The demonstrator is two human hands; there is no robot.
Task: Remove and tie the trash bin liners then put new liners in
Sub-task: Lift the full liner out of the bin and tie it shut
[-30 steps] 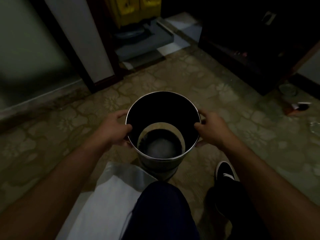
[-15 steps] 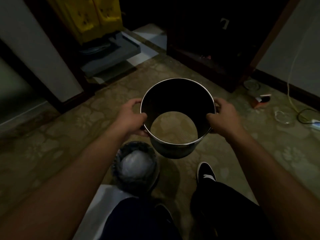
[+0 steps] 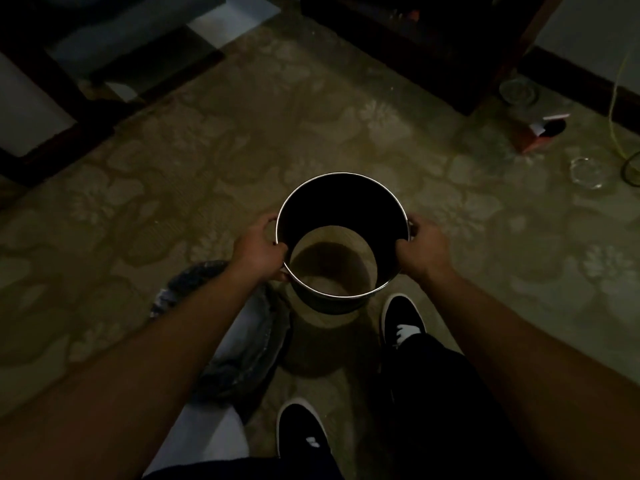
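Observation:
I hold a metal bin shell [image 3: 341, 206], an open cylinder with no bottom, above the patterned carpet; the floor shows through it. My left hand [image 3: 261, 249] grips its left rim and my right hand [image 3: 417, 249] grips its right rim. The inner bin with its dark liner [image 3: 256, 327] stands on the floor at the lower left, partly hidden by my left forearm. A pale sheet, perhaps a new liner [image 3: 207, 434], lies on the floor behind it near my legs.
My two black shoes [image 3: 401, 320] stand just below the shell. Dark furniture [image 3: 415, 36] lines the back. At the right lie an orange carton [image 3: 540, 133], two glass ashtrays [image 3: 587, 171] and a yellow cable [image 3: 616, 98].
The metal shell has been lifted off the lined inner bin and carried to the right and lower toward the floor. The inner bin now stands uncovered at the left.

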